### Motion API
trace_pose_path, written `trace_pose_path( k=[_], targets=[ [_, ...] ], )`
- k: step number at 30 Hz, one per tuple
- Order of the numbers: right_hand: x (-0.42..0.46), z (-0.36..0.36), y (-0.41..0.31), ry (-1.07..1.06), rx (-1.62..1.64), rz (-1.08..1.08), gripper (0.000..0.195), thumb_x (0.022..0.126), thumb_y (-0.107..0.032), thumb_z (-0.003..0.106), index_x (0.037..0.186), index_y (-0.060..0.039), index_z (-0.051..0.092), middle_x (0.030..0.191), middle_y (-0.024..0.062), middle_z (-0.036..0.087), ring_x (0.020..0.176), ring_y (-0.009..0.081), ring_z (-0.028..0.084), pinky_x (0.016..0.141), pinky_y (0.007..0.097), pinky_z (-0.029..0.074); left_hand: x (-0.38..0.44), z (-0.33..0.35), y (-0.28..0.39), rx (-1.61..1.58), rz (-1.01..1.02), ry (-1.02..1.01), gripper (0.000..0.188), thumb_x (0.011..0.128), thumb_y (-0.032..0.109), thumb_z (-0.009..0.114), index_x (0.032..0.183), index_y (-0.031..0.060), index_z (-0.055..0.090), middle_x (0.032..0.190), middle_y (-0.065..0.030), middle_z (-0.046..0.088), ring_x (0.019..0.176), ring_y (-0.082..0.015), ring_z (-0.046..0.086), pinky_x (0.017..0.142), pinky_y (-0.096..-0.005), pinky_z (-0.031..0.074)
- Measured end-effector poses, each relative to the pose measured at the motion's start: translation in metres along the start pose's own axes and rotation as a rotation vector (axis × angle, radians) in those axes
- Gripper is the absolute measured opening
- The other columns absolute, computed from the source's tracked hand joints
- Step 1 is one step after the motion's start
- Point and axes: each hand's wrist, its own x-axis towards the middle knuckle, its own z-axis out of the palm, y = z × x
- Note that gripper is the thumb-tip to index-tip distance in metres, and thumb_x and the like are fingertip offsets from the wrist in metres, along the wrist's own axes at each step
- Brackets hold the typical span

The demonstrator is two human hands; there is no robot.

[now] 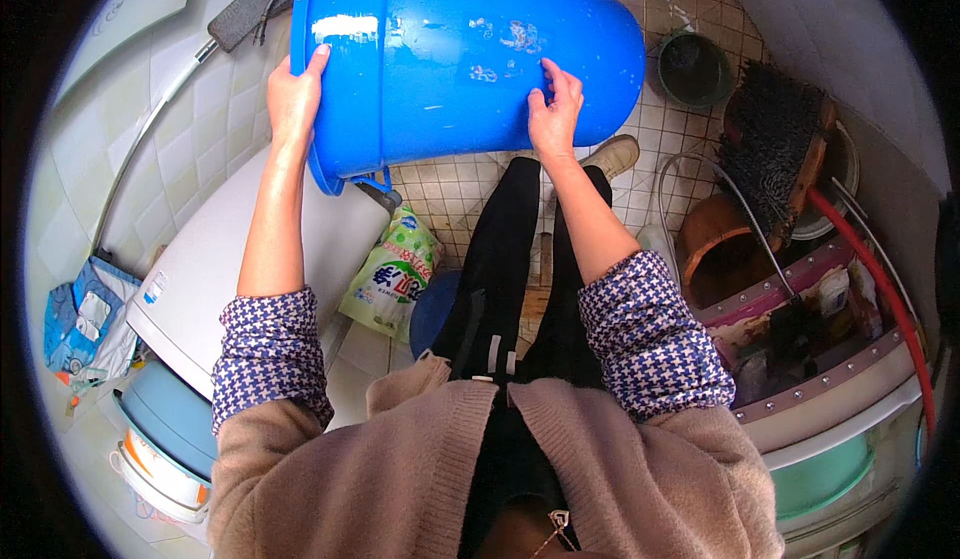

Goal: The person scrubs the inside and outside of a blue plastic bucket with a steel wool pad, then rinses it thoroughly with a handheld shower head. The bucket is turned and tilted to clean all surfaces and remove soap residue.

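Observation:
A large blue plastic bucket [442, 48] lies tipped on its side, rim to the left and rounded base to the right. My left hand [295, 101] grips its rim, thumb on the outer wall and fingers out of sight behind the edge. My right hand [555, 108] is at the lower side of the wall, fingers apart and bent, the index fingertip close to whitish residue patches [521, 36]. A torn white label remnant [345, 28] sticks near the rim. Part of a blue handle [371, 181] shows below the rim.
A white lidded appliance [255, 236] and a green detergent bag [394, 274] stand at the left. Stacked basins [165, 416] sit lower left. On the right are a dark green bucket [694, 69], a bristle broom head [776, 146], a brown pot [712, 247] and a red hose [870, 251].

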Motion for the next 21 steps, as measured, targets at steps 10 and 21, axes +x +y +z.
trace_pose_path(
  k=[10, 21],
  targets=[
    [-0.001, -0.003, -0.004, -0.036, -0.164, -0.089, 0.043, 0.07, -0.003, 0.054, 0.112, -0.0129, 0.058, 0.108, 0.01, 0.049, 0.099, 0.0293, 0.046, 0.085, 0.0384, 0.04, 0.006, 0.002, 0.003, -0.034, 0.007, -0.027, 0.039, 0.083, 0.031, 0.062, 0.105, -0.0014, 0.062, 0.092, -0.0156, 0.066, 0.079, -0.0215, 0.063, 0.073, -0.0329, 0.048],
    [0.01, -0.007, -0.004, -0.026, -0.135, -0.112, 0.045, 0.069, -0.002, 0.052, 0.111, -0.0168, 0.058, 0.104, 0.0084, 0.053, 0.098, 0.0289, 0.048, 0.084, 0.0382, 0.041, 0.008, 0.005, 0.008, -0.008, 0.021, 0.004, 0.036, 0.082, 0.029, 0.064, 0.101, -0.0011, 0.064, 0.088, -0.0148, 0.066, 0.077, -0.0211, 0.062, 0.072, -0.0333, 0.047]
  ],
)
